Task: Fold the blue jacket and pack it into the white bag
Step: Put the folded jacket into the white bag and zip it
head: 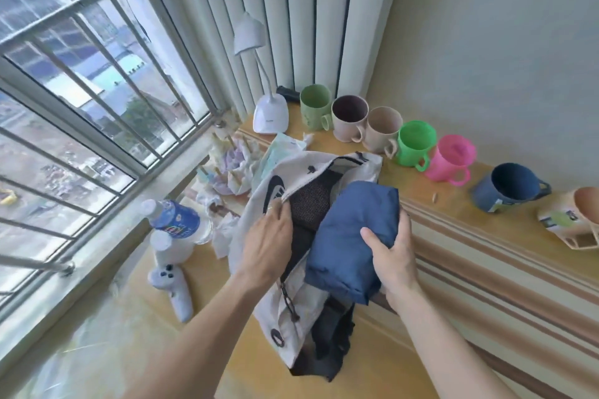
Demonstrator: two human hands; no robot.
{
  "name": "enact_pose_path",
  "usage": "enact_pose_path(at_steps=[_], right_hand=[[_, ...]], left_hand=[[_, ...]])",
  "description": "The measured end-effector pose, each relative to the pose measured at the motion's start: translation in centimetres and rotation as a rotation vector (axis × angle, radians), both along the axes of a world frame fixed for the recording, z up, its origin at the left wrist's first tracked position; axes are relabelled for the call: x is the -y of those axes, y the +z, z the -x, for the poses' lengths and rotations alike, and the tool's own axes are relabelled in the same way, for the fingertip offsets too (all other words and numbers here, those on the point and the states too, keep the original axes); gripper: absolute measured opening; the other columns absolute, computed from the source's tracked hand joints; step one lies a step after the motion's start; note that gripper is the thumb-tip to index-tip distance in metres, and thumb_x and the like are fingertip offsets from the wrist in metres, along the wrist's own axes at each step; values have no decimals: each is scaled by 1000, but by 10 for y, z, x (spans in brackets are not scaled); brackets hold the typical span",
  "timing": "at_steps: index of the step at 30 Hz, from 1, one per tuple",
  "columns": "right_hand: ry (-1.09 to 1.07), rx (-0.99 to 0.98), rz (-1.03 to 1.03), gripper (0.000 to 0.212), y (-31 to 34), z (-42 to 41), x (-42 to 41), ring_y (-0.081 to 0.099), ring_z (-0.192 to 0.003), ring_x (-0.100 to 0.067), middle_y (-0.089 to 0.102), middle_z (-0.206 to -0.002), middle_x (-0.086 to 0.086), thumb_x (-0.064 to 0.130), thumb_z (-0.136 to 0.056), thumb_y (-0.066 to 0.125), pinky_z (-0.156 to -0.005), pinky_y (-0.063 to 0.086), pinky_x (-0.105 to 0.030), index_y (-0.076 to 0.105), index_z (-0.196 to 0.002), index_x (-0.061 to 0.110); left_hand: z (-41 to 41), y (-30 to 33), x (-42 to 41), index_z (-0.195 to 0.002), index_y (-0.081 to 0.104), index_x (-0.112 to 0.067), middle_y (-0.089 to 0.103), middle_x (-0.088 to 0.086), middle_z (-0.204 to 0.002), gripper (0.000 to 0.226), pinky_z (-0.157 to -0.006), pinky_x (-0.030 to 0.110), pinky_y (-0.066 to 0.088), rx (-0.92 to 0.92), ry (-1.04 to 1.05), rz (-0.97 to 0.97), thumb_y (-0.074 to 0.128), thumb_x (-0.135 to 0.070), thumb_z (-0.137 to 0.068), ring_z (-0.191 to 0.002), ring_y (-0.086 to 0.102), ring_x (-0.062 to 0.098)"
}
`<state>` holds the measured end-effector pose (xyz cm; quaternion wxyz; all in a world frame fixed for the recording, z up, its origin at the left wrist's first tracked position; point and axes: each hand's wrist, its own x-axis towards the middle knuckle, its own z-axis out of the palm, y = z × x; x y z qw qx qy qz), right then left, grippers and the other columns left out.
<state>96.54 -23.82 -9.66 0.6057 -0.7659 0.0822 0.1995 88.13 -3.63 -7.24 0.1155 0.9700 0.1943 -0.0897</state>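
The blue jacket (351,233) is folded into a compact bundle and rests at the mouth of the white bag (259,204), over its right side. My right hand (393,256) grips the bundle's right edge, thumb on top. My left hand (267,244) pinches the bag's left rim and holds the opening apart, showing black mesh lining inside. The bag lies on the yellow table, with black straps and a drawstring trailing toward me.
A row of mugs (415,146) lines the striped ledge behind the bag. A white desk lamp (270,113) stands at the back. A water bottle (176,220), a white controller (175,288) and crumpled paper lie to the left by the window.
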Motion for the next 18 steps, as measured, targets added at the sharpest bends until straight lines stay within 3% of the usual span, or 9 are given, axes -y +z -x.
enact_pose_path(at_steps=[3,10,14,16,18], right_hand=[[19,16,3,75,-2,-7,-25,59,-127,-20,58,-143,1,14,-88,74,-112,46,-49,38,-151,30],[268,27,-20,72,-6,-20,-117,51,-134,-21,51,-149,-1,19,-95,64,-114,42,-45,26,-156,26],[388,-17,108,77,-23,-7,-140,48,-129,-16,46,-140,4,26,-99,58,-105,39,-28,11,-161,22],[486,-18,193,70,-38,0,-146,51,-134,-31,48,-148,-13,25,-98,54,-111,42,-42,19,-157,12],[590,39,335,67,-46,2,-143,56,-123,-31,52,-139,-18,42,-94,47,-107,46,-49,30,-149,9]], left_hand=[[11,18,-6,-157,26,-5,20,17,-167,88,-106,42,48,77,-23,137,46,11,-73,-143,42,36],[22,38,-13,-157,31,-14,19,0,-170,84,-100,38,52,208,-105,259,45,6,-76,-140,49,30],[24,34,-19,-156,34,-15,20,-3,-169,83,-97,31,50,253,-123,274,43,9,-77,-139,50,26],[27,25,-18,-155,35,-13,24,1,-168,80,-97,31,50,282,-148,286,45,10,-79,-139,49,26],[33,8,-16,-158,30,-17,27,3,-167,77,-104,33,47,301,-163,302,47,6,-86,-139,49,26]])
